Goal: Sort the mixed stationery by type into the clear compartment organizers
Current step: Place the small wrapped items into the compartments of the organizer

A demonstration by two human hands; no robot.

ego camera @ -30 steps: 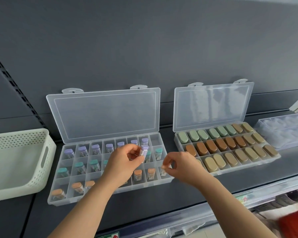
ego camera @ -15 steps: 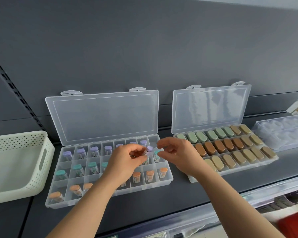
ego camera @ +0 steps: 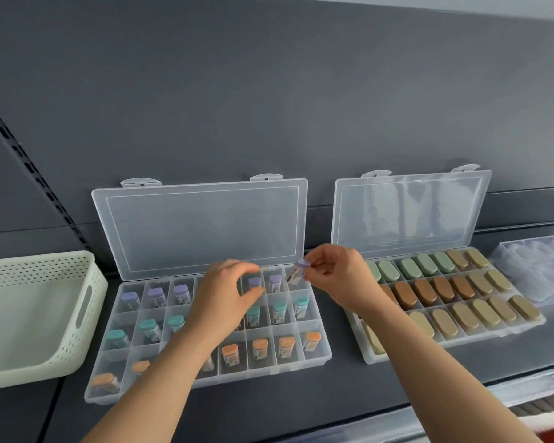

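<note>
A clear organizer [ego camera: 323,354] with its lid up lies on the dark shelf, holding small capped tubes in rows: purple at the back, teal in the middle, orange in front. My right hand [ego camera: 339,276] pinches a purple-capped tube [ego camera: 298,271] above the back right compartment. My left hand [ego camera: 224,298] hovers over the organizer's middle with thumb and fingers loosely curled, holding nothing. A second clear organizer [ego camera: 368,358] to the right holds rows of green, brown and tan oval cases.
A pale perforated basket [ego camera: 87,295] stands at the left of the shelf. Another clear plastic tray [ego camera: 506,251] lies at the far right. The shelf's grey back wall rises behind both open lids.
The purple-capped tube passed from my left hand to my right hand, which carried it up and right over the back right compartment. My left hand released it.
</note>
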